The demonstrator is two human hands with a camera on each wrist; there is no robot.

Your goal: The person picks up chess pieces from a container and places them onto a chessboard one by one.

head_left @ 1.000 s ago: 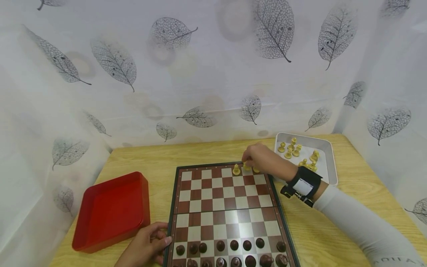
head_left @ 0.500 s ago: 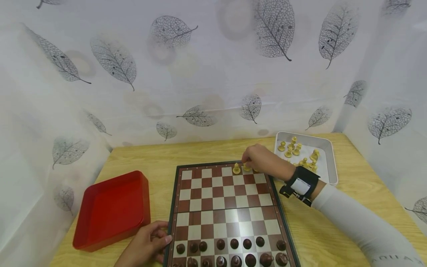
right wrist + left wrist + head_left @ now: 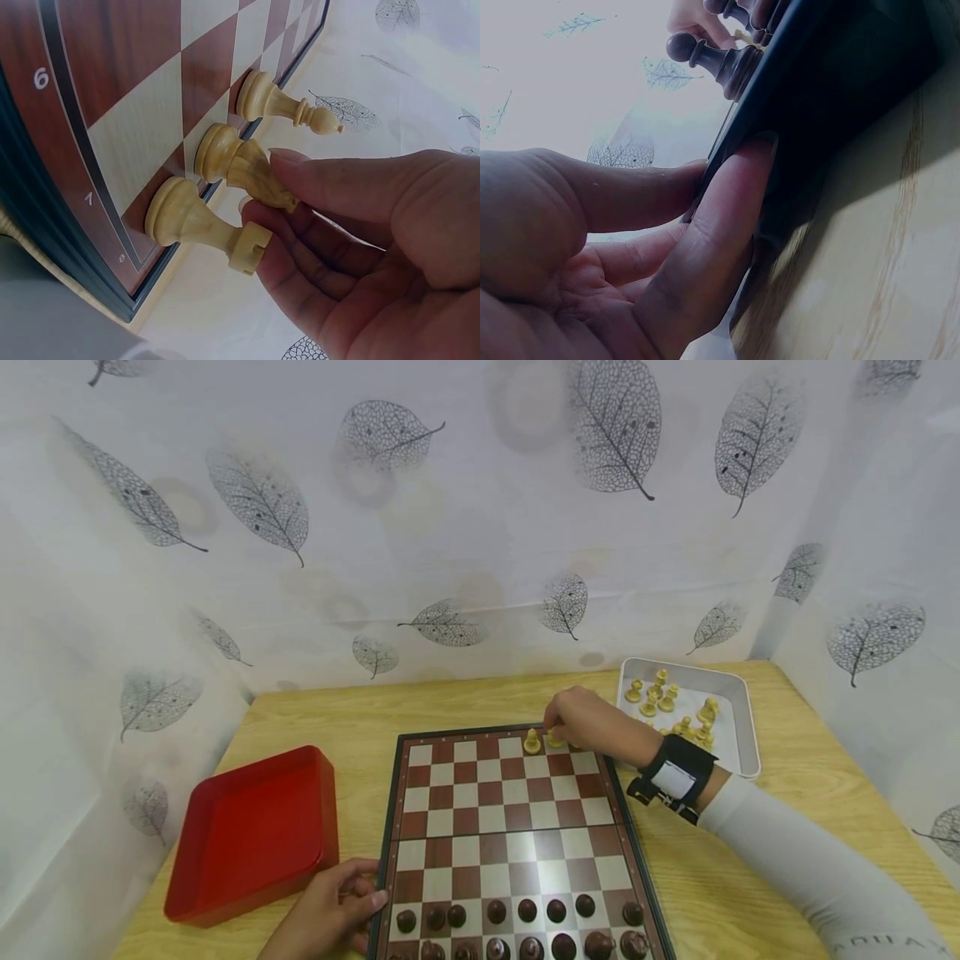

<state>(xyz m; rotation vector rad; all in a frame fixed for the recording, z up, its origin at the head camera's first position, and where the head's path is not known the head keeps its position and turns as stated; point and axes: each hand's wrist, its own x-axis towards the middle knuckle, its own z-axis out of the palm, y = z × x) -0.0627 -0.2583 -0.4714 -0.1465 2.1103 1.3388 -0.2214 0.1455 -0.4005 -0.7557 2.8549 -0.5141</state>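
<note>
At the far right corner of the chessboard (image 3: 495,793), my right hand (image 3: 592,720) pinches a cream knight (image 3: 251,171) between thumb and fingers. The knight's base sits on the board, with a cream rook (image 3: 202,225) on the corner square beside it and a cream bishop (image 3: 532,742) on its other side. My fingers lie close by the rook's top; whether they touch it I cannot tell. Over at the near left, my left hand (image 3: 333,906) grips the board's edge, thumb above and index finger below. A dark pawn (image 3: 724,64) stands near that edge.
A white tray (image 3: 738,718) with several cream pieces stands right of the board's far corner. To the left lies a red tray (image 3: 326,810). Several dark pieces (image 3: 527,909) fill the near rows. Leaf-patterned cloth (image 3: 480,527) hangs behind the wooden table (image 3: 330,710).
My right wrist has shifted very slightly left, while its fingers stay at the knight. The left hand keeps its place on the board's edge.
</note>
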